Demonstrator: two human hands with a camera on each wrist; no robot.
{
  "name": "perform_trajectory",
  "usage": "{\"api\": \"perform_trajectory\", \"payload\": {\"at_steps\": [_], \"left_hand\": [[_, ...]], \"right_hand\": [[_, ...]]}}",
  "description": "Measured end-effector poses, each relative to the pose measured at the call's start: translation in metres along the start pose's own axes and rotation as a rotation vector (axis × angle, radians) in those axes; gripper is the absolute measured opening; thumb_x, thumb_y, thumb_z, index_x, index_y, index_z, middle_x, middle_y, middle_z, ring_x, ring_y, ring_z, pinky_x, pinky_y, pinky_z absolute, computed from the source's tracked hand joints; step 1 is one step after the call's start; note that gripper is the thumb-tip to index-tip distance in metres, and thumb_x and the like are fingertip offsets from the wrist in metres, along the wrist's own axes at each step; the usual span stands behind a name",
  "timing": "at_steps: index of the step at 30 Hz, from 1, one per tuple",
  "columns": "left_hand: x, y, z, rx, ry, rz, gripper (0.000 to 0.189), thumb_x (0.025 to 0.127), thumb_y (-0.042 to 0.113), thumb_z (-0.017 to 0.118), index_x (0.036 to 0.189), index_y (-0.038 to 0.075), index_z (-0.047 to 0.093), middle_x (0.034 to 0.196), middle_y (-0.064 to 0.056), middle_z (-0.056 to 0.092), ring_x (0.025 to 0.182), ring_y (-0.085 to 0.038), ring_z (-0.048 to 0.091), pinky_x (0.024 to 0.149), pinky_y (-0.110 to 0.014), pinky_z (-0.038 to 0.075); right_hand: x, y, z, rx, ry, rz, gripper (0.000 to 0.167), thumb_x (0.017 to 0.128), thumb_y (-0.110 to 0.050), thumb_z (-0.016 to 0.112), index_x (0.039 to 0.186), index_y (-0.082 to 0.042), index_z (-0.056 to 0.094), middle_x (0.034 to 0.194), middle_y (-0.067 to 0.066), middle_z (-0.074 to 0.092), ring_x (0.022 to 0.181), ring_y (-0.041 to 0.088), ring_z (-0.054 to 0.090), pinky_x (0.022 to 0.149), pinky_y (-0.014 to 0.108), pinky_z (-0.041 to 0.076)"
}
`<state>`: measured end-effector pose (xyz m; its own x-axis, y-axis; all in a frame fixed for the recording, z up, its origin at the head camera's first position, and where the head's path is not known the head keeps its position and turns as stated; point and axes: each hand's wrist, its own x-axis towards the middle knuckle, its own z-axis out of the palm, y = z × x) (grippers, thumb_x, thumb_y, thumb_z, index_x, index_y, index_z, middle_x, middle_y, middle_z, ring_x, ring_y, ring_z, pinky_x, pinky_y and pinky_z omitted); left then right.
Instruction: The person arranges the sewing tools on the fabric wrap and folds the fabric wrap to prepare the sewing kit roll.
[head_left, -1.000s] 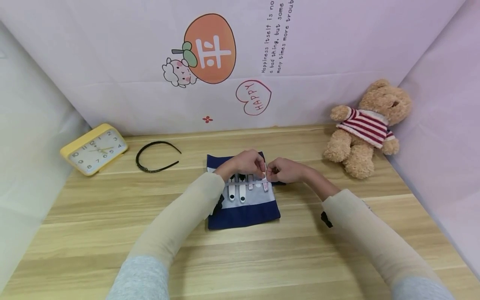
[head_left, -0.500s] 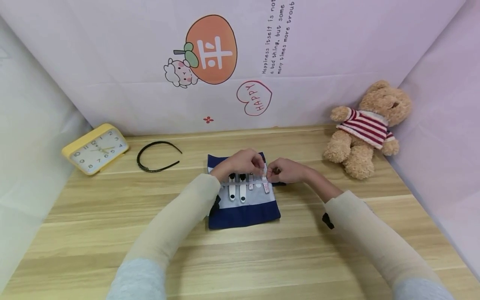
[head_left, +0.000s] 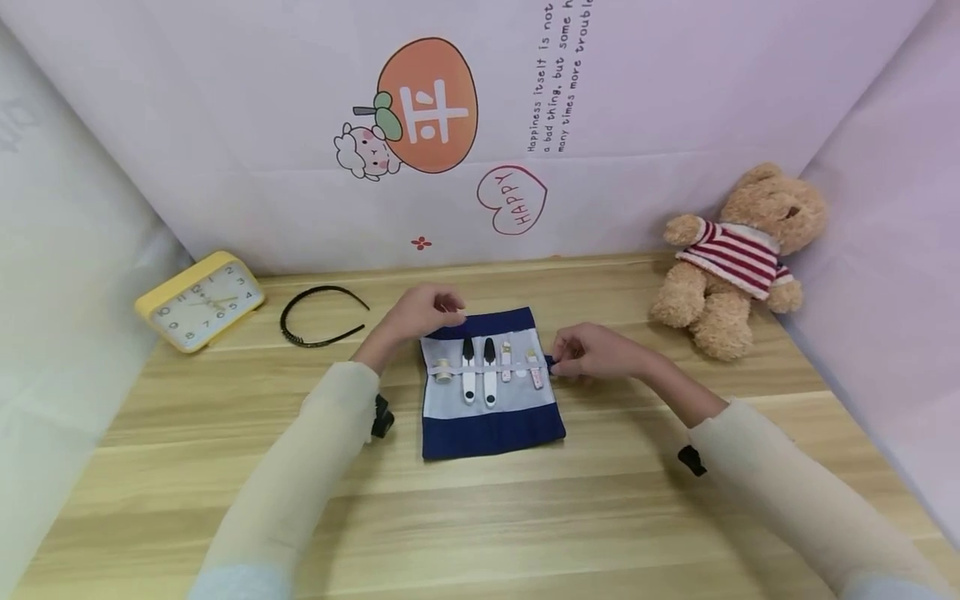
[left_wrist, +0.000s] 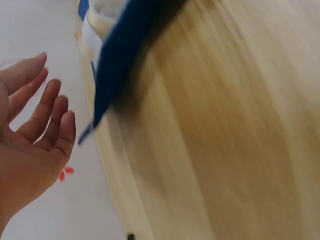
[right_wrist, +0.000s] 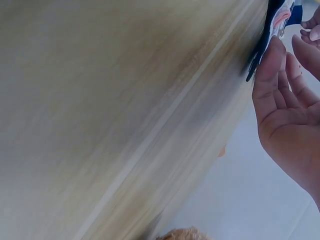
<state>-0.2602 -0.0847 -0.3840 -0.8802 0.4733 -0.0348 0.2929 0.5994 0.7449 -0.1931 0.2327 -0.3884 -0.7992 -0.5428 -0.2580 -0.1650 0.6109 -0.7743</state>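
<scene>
A navy fabric sewing pouch lies unfolded on the table, its pale lining up. A white elastic strap across the lining holds a thread spool, two white-handled tools with black tips, and two small pink-and-white pieces. My left hand hovers by the pouch's upper left corner, fingers loosely bent around nothing; the left wrist view shows that hand apart from the blue cloth. Beside the small tab on the pouch's right edge is my right hand. Its thumb and fingers stand apart in the right wrist view.
A yellow clock stands at the back left, with a black headband to its right. At the back right a teddy bear in a striped shirt leans near the wall. White printed cloth walls enclose the wooden table.
My left hand has left the small piece under the strap and moved left, uncovering the spool and the tools. My right hand has drawn slightly right, to the pouch's edge.
</scene>
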Motion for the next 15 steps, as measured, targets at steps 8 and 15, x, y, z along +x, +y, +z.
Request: {"api": "perform_trajectory", "payload": {"at_steps": [8, 15], "left_hand": [[-0.025, -0.024, -0.016, -0.064, 0.138, -0.131, 0.023, 0.097, 0.015, 0.07, 0.116, 0.002, 0.069, 0.115, -0.014, 0.065, 0.107, -0.03, 0.06, 0.088, -0.043, 0.051], [-0.033, -0.034, -0.023, -0.073, 0.162, -0.171, 0.031, 0.098, 0.014, 0.069, 0.124, -0.002, 0.065, 0.117, -0.018, 0.063, 0.107, -0.033, 0.06, 0.086, -0.042, 0.051]], "right_hand": [[-0.024, 0.004, 0.006, 0.159, -0.102, 0.054, 0.014, 0.099, -0.01, 0.065, 0.098, 0.002, 0.06, 0.086, 0.016, 0.071, 0.079, 0.028, 0.07, 0.069, 0.04, 0.06], [-0.034, 0.001, 0.013, 0.262, -0.168, 0.082, 0.015, 0.1, -0.009, 0.065, 0.101, 0.005, 0.059, 0.091, 0.021, 0.072, 0.08, 0.032, 0.071, 0.068, 0.042, 0.06]]}}
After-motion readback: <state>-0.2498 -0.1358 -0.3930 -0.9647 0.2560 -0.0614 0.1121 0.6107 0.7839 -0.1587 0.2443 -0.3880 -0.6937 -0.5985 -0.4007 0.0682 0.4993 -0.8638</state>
